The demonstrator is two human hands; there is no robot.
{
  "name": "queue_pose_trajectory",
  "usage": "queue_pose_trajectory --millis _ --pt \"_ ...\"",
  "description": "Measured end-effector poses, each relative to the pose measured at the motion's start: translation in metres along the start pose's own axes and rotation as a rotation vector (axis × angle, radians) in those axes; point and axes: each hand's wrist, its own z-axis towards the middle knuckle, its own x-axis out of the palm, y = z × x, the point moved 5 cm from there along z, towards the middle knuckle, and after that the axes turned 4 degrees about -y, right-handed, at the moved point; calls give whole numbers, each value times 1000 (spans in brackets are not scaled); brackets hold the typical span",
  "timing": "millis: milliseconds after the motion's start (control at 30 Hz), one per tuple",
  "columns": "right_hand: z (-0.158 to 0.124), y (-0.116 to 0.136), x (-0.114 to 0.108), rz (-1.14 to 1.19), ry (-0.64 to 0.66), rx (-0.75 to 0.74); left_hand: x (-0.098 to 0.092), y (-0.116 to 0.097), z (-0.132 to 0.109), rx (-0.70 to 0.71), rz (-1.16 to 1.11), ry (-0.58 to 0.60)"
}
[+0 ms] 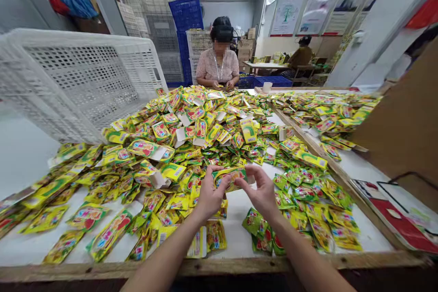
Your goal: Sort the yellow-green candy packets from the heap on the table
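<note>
Between my two hands, just above the table, I hold a small yellow and green candy box (231,177) lying sideways. My left hand (211,191) grips its left end, thumb on the near face. My right hand (262,190) has its fingers closed around the right end, where a pale flap shows. Beyond them rises a big heap of similar printed boxes (248,131), several with white flaps sticking out. Small green sachets (304,178) lie to the right of my right hand. Yellow sachets (178,201) are spread left of my left hand.
A large white plastic crate (85,77) leans at the left. A wooden strip (308,139) divides the table, with more packets beyond it. A brown cardboard sheet (404,132) and a red clipboard (393,219) are at the right. A co-worker (219,61) sits opposite.
</note>
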Motion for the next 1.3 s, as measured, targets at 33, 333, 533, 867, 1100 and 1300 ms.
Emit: queue_pose_trajectory --millis 33,333,533,867,1100,1300 --pt "0 -6 5 44 134 133 -1 0 -1 -6 27 31" --pt "70 -13 -33 -72 438 420 -22 -9 5 180 249 -60" --pt "156 -4 -114 -524 -417 24 -21 -11 3 235 331 -62" --pt "125 -77 -39 -968 341 4 1 13 12 242 932 165" --pt "119 -62 -33 -985 481 -75 21 15 23 244 1326 170" --pt "107 -47 -37 -804 377 -53 21 13 23 265 1388 183"
